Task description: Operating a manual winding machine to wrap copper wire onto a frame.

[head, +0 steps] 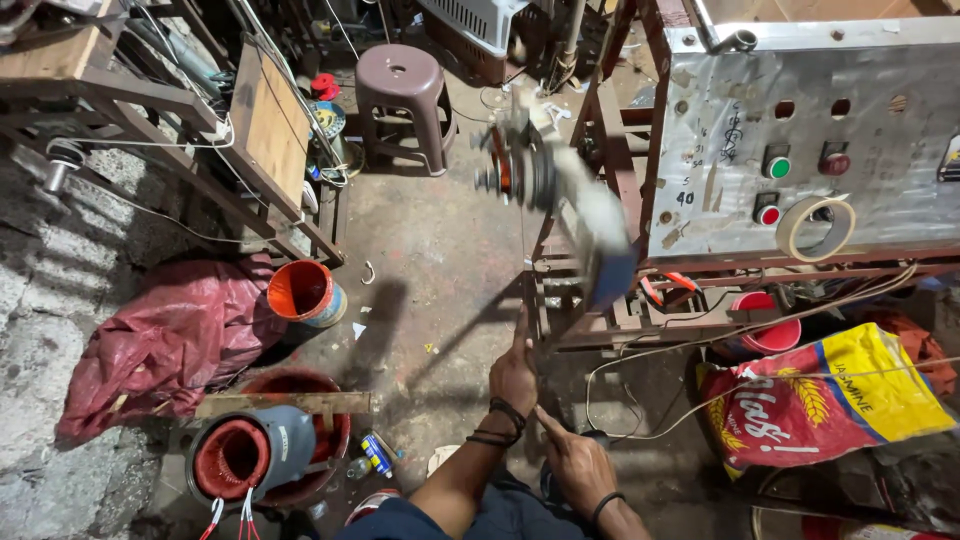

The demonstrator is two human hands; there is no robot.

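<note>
Left hand [514, 375] is closing around a thin wire [521, 262], pinching it taut below the blurred spinning winder [545, 185] at the front-left corner of the metal machine frame [640, 320]. Right hand [575, 462] is hovering just beside, forefinger extended, gripping nothing visible. Wound stator [250, 455] is sitting on a red bucket [300, 440]; orange bucket [303, 292] is lying near red cloth [165, 340].

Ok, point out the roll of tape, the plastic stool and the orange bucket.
roll of tape [797, 226], head view, on its left band.
plastic stool [412, 72], head view, on the seat.
orange bucket [297, 288], head view, on its inside wall.
</note>
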